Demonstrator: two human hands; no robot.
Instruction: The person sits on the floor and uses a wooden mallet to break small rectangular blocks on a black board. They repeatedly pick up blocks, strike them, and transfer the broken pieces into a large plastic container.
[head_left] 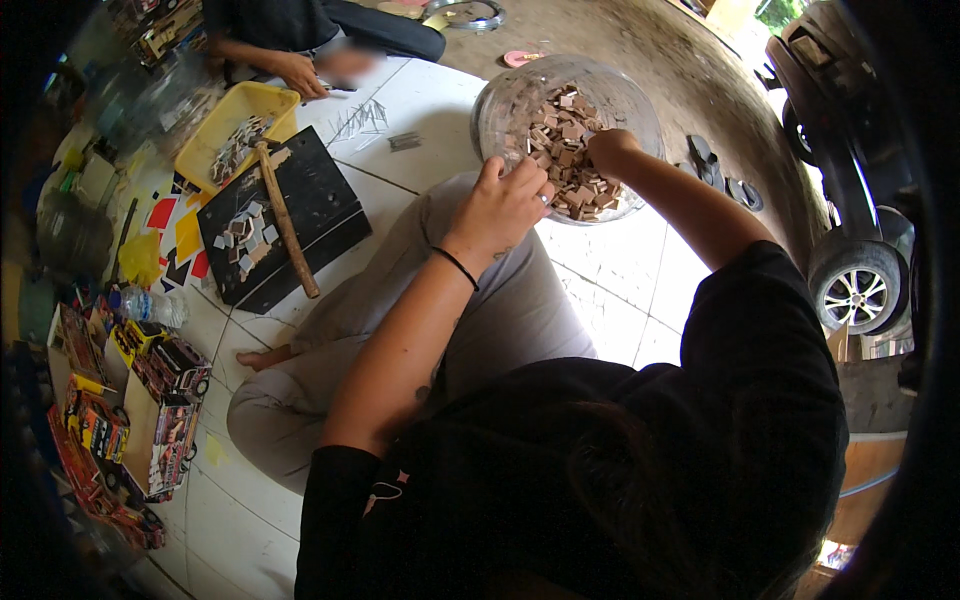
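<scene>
A round clear tub point(484, 110) in front of me holds a heap of small flat brown pieces point(566, 140), some showing pale edges. At its near left rim, my left hand point(502, 205) is closed with the fingers curled; whatever they grip is hidden. My right hand point(612, 155) reaches in over the right side of the tub, closed and down against the brown pieces. Its fingertips are out of sight, so I cannot make out what is in them.
Left of my legs, a black box point(330, 190) carries grey pieces point(245, 238) and a wooden-handled tool point(285, 225). Beyond are a yellow basin point(190, 150) and another person's hand point(298, 74). Toy trucks point(165, 400) and a plastic bottle point(150, 306) stand left; sandals point(705, 158) lie right.
</scene>
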